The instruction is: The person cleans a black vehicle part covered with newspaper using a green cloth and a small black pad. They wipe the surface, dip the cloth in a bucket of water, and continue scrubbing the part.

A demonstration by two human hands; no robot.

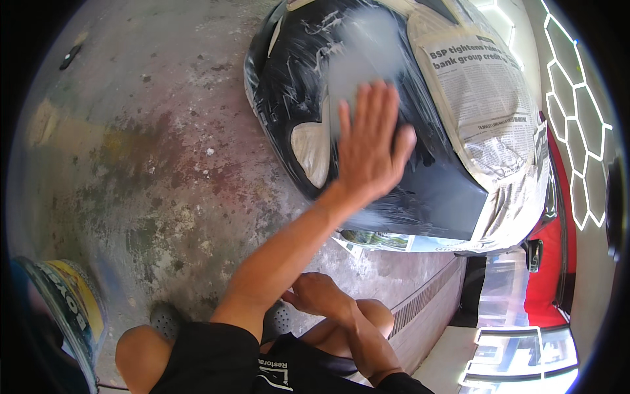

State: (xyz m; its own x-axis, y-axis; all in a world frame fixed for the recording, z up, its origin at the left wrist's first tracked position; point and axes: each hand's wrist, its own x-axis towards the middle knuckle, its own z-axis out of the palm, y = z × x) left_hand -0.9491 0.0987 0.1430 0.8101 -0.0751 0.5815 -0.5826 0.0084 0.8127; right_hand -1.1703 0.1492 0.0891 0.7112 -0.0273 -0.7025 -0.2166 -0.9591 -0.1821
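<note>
My left hand point(371, 141) lies flat, palm down, on a black car bumper point(453, 197), its fingers stretched and somewhat apart. Beneath and beyond the fingertips is a pale grey, dusty patch point(364, 52) with whitish streaks around it. Anything under the palm is hidden. Beside the wrist, a tan-covered oval opening point(310, 154) sits in the bumper. Lower down, near my knees, my right hand point(318, 293) is off the bumper with its fingers curled in. Part of it is behind my left forearm, so I cannot make out whether it holds anything.
Taped newspaper point(479, 98) covers the car body right of the bumper. A stained concrete floor point(164, 164) spreads leftward, with a small black object point(70, 57) on it. A large labelled container point(72, 308) stands lower left. A floor grate point(423, 299) and a red vehicle point(548, 282) are right.
</note>
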